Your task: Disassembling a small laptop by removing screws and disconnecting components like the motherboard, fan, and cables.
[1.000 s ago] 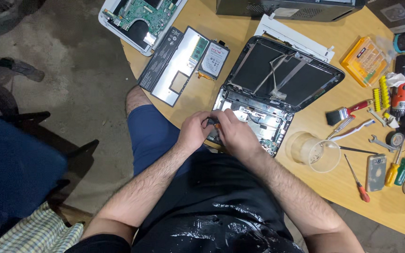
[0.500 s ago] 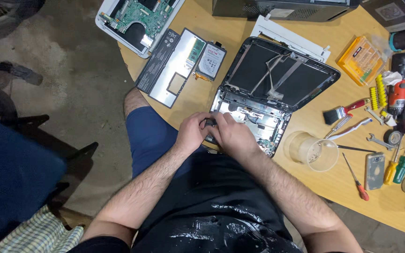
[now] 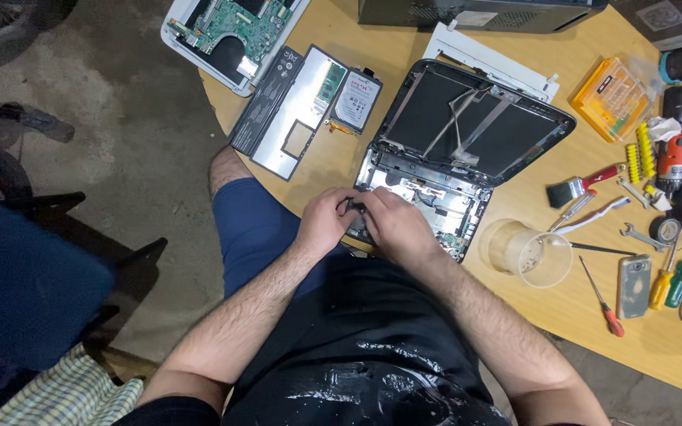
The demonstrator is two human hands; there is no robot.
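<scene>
An opened small laptop [image 3: 467,134] lies on the round wooden table [image 3: 357,162], its lid back and its base stripped to bare metal and boards. My left hand [image 3: 324,222] and my right hand [image 3: 395,229] meet over the near left corner of the base. Between their fingertips sits a small dark part [image 3: 352,207], pinched from both sides. What kind of part it is cannot be made out.
A removed keyboard panel [image 3: 282,110], a hard drive [image 3: 358,98] and a green circuit board in a white shell [image 3: 234,28] lie at the far left. A clear plastic cup [image 3: 526,252], a brush [image 3: 582,186], screwdrivers [image 3: 600,296] and a phone [image 3: 633,274] are on the right.
Both hands stay together at the laptop's near corner, with only small finger movement. The view has shifted slightly.
</scene>
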